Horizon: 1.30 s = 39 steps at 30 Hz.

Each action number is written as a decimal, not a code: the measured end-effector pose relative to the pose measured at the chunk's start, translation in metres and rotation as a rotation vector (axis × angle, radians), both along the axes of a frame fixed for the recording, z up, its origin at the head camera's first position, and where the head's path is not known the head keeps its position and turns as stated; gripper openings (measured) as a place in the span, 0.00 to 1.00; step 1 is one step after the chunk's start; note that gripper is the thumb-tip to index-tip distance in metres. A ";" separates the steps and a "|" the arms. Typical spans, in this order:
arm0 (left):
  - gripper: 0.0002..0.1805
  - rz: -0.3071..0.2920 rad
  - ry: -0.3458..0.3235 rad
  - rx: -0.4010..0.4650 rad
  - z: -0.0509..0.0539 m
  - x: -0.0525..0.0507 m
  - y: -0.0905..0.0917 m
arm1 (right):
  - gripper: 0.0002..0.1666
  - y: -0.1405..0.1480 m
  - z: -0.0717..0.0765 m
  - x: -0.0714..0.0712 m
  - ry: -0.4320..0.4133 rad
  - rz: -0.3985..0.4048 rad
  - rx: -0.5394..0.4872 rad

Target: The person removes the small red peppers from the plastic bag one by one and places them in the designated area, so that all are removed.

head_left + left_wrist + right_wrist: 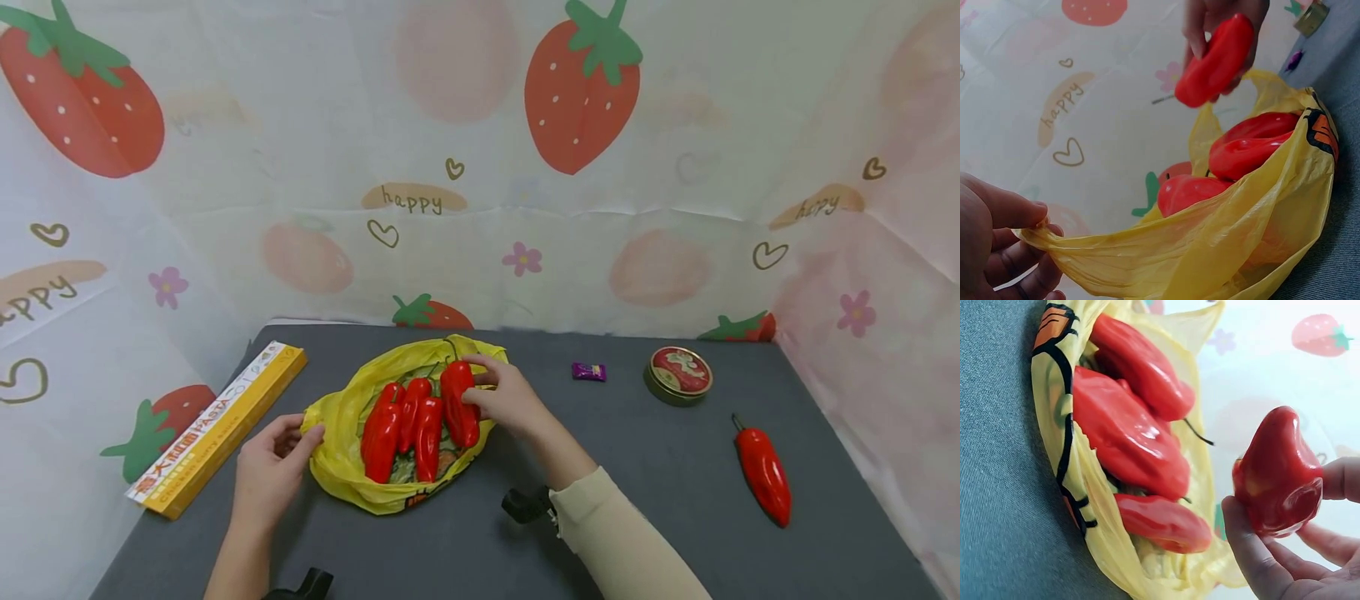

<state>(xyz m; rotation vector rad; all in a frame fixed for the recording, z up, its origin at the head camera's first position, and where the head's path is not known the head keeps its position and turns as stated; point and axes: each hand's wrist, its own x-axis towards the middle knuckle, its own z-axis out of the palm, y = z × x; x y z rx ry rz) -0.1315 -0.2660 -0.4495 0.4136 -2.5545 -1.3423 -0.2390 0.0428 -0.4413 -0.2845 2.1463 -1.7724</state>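
A yellow plastic bag (337, 425) lies open on the table with several red peppers (383, 442) inside. My left hand (268, 471) pinches the bag's left edge between thumb and fingers; the left wrist view shows the gathered plastic (1116, 250) stretched from its fingertips. My right hand (517, 404) grips one red pepper (460, 403) over the right part of the bag. In the right wrist view that pepper (1279, 475) is between thumb and fingers, apart from the peppers (1135, 431) in the bag.
A yellow and white pasta box (217, 429) lies at the left. A purple packet (588, 372) and a round red-lidded tin (678, 375) stand at the back right, with another red pepper (763, 475) nearer the right edge. A printed curtain (480, 167) hangs behind.
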 end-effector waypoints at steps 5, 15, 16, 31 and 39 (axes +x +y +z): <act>0.24 -0.004 0.008 0.003 0.001 0.001 0.001 | 0.33 0.015 0.007 0.008 0.067 -0.020 0.010; 0.24 -0.001 0.002 0.006 0.000 0.001 0.002 | 0.35 0.063 0.021 0.024 0.119 -0.061 0.018; 0.24 -0.002 0.003 0.005 0.000 0.001 0.002 | 0.36 0.069 0.022 0.025 0.127 -0.068 0.028; 0.23 0.004 0.010 0.006 0.002 0.001 0.003 | 0.36 0.145 0.020 0.044 0.213 -0.175 0.146; 0.22 0.003 0.018 0.009 0.001 0.001 0.004 | 0.36 0.170 0.024 0.055 0.246 -0.219 0.254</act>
